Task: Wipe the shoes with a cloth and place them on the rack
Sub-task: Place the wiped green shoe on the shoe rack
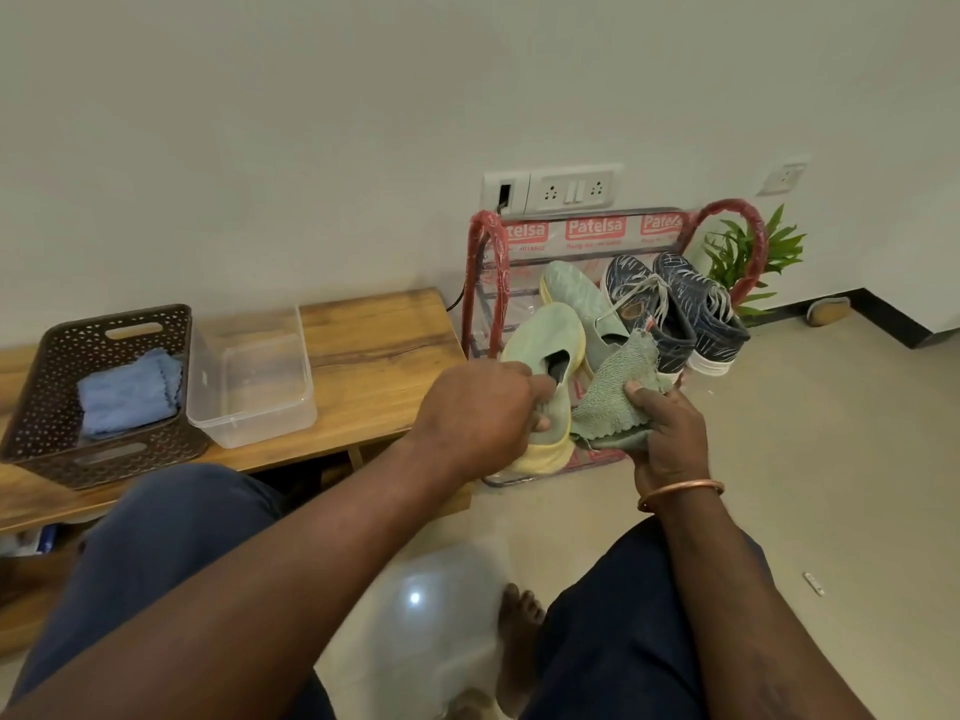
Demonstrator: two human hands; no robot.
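- Left hand (483,413): fingers curled round heel collar of pale green shoe (545,345), toe pointing at rack.
- Right hand (670,433): thumb and fingers pinch green cloth (618,402), just beside held shoe.
- Rack (488,283): red-wrapped frame, against wall, at bench end.
- On rack: second green shoe (582,298); dark blue sneakers (680,304), pair side by side.
- Bench (374,345): brown basket (62,366) holding blue cloth (130,392); clear tub (254,376) touching the basket's side.
- Bare floor (831,433) right of rack.
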